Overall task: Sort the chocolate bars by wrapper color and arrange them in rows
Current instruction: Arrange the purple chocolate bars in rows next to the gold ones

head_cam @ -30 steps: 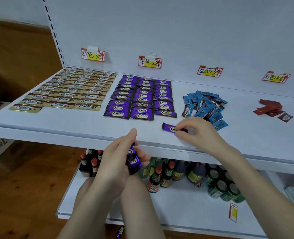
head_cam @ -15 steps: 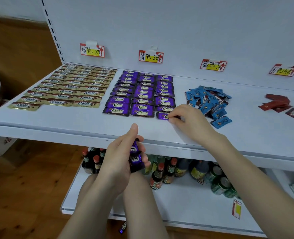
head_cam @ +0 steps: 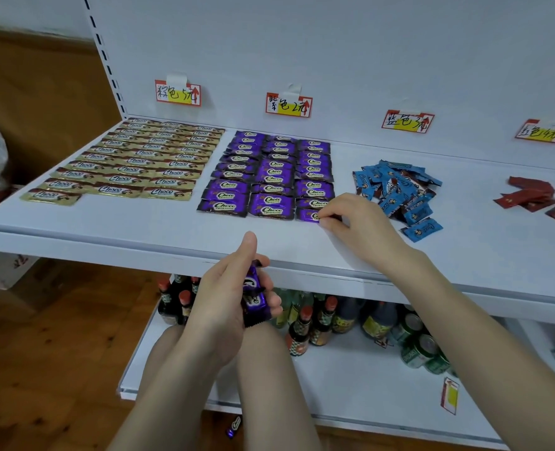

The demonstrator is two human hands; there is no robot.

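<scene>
The left hand (head_cam: 228, 299) is held near, at the middle of the view, back of the hand turned to the left and the thumb (head_cam: 248, 247) sticking straight up. Its curled fingers wrap a small stack of purple foil-wrapped chocolate bars (head_cam: 254, 299) against the palm. Its bare forearm rises from the near edge. The right hand (head_cam: 359, 226) reaches farther out and to the right, palm down, knuckles bent. Its fingertips (head_cam: 327, 219) point left and pinch the right end of a single flat purple foil-wrapped chocolate bar (head_cam: 307, 215). The bare right forearm runs long and straight from the near right corner – wrist level, elbow out of view.
</scene>
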